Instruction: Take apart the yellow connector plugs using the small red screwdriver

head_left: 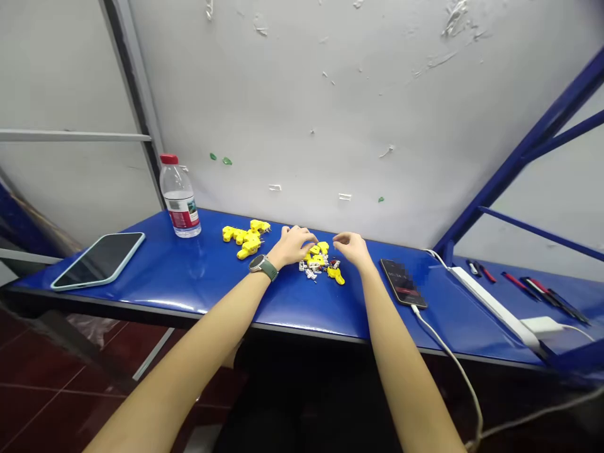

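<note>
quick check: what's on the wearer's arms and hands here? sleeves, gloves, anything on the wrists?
Both forearms are bare, no sleeves in view, and no gloves. The left hand has a watch at the wrist: round silver-grey case on a dark green-grey strap. The right hand and its wrist carry nothing. Rings are too small to tell either way.

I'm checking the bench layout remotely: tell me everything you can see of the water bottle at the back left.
The water bottle is clear plastic with a red screw cap, closed, and a label banded red and white around its lower half. It stands upright on the blue table, close to the white wall, apart from everything else. It looks mostly full. A tablet lies to its left and a loose group of yellow parts to its right. Neither hand touches it.
</note>
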`<move>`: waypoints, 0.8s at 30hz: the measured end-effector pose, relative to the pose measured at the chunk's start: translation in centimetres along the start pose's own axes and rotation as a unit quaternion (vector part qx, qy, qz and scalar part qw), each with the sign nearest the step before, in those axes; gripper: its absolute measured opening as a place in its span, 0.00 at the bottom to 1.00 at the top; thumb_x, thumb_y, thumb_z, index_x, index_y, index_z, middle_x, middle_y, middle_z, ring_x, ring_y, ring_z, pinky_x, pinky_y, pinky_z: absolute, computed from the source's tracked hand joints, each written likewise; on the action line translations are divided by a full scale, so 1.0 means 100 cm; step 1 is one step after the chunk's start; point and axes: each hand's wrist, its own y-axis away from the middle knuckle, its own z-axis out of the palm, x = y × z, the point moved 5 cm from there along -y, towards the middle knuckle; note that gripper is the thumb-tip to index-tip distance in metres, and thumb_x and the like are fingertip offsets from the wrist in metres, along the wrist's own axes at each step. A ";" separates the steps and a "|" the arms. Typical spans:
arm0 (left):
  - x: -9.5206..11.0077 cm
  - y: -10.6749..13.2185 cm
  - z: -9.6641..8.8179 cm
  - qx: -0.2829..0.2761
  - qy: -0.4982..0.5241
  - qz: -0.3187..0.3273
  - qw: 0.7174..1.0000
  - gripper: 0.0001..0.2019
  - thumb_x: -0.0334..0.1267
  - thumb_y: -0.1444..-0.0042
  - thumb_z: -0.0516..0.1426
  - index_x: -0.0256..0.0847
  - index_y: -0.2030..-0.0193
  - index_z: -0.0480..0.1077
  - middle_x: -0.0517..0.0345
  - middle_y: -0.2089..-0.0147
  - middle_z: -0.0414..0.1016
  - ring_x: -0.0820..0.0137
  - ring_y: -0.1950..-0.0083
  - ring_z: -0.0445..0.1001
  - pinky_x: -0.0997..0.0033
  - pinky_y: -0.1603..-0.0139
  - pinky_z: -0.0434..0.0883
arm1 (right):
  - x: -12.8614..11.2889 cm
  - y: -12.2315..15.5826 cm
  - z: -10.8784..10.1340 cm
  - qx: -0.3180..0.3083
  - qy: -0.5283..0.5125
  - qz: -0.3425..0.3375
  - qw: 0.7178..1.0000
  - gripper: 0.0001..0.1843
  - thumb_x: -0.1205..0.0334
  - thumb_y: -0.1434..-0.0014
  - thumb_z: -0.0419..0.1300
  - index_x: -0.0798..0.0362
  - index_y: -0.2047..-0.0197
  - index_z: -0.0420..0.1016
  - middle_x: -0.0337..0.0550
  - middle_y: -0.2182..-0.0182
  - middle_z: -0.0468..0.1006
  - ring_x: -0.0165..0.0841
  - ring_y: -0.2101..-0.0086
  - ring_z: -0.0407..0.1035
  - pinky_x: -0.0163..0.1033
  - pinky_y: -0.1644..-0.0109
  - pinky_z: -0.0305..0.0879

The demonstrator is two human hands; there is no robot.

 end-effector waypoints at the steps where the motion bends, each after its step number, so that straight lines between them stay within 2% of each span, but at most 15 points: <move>1: 0.004 0.001 -0.002 -0.018 0.006 0.024 1.000 0.12 0.40 0.32 0.54 0.47 0.52 0.81 0.53 0.50 0.80 0.59 0.45 0.71 0.57 0.46 0.56 | 0.001 0.000 0.001 0.001 -0.028 0.003 1.000 0.08 0.67 0.46 0.64 0.53 0.63 0.83 0.45 0.66 0.86 0.37 0.61 0.80 0.40 0.51 0.75; 4: 0.014 0.008 -0.003 -0.093 0.022 0.084 0.992 0.13 0.47 0.33 0.57 0.49 0.54 0.82 0.54 0.53 0.79 0.59 0.48 0.70 0.60 0.48 0.56 | 0.003 0.001 0.004 -0.008 -0.142 0.015 0.990 0.08 0.64 0.47 0.65 0.55 0.63 0.82 0.45 0.69 0.83 0.37 0.66 0.80 0.41 0.60 0.78; 6: 0.017 0.012 -0.004 -0.124 0.022 0.103 0.987 0.12 0.49 0.35 0.59 0.49 0.54 0.82 0.54 0.53 0.79 0.60 0.49 0.70 0.61 0.49 0.56 | 0.004 0.001 0.004 -0.005 -0.210 0.012 0.978 0.10 0.62 0.50 0.68 0.55 0.63 0.81 0.45 0.69 0.83 0.37 0.68 0.79 0.40 0.65 0.78; 9: 0.018 0.014 -0.003 -0.135 0.015 0.102 0.986 0.09 0.46 0.36 0.61 0.49 0.57 0.83 0.54 0.55 0.80 0.60 0.49 0.71 0.61 0.49 0.56 | 0.003 -0.001 0.003 0.000 -0.268 -0.016 0.963 0.14 0.62 0.56 0.71 0.56 0.64 0.82 0.45 0.69 0.83 0.37 0.68 0.79 0.42 0.61 0.79; 13: 0.013 0.010 -0.002 -0.104 0.043 0.067 0.991 0.08 0.41 0.37 0.60 0.46 0.60 0.81 0.55 0.55 0.82 0.61 0.47 0.73 0.60 0.45 0.58 | 0.001 -0.003 0.004 -0.019 -0.297 -0.025 0.954 0.17 0.61 0.58 0.73 0.56 0.63 0.82 0.45 0.69 0.84 0.38 0.66 0.80 0.46 0.55 0.80; 16: 0.007 0.006 -0.003 -0.055 0.117 0.033 0.991 0.08 0.41 0.36 0.58 0.44 0.58 0.78 0.57 0.56 0.83 0.63 0.51 0.77 0.62 0.45 0.64 | -0.001 -0.001 0.004 -0.035 -0.306 -0.027 0.951 0.17 0.60 0.56 0.74 0.56 0.61 0.81 0.46 0.68 0.85 0.39 0.64 0.81 0.47 0.52 0.80; 20: -0.003 0.003 -0.001 0.007 0.232 -0.020 0.972 0.09 0.43 0.36 0.56 0.42 0.55 0.73 0.55 0.58 0.82 0.65 0.56 0.80 0.67 0.52 0.73 | -0.008 0.001 0.003 -0.045 -0.302 -0.040 0.951 0.15 0.60 0.53 0.74 0.55 0.61 0.80 0.47 0.64 0.85 0.40 0.60 0.82 0.47 0.48 0.79; 24: -0.007 0.002 0.002 0.020 0.288 -0.073 0.955 0.11 0.44 0.35 0.55 0.41 0.52 0.70 0.55 0.59 0.81 0.66 0.61 0.81 0.69 0.59 0.75 | -0.012 0.002 0.006 -0.049 -0.270 -0.048 0.960 0.11 0.60 0.45 0.68 0.56 0.59 0.80 0.48 0.64 0.84 0.38 0.63 0.81 0.44 0.53 0.79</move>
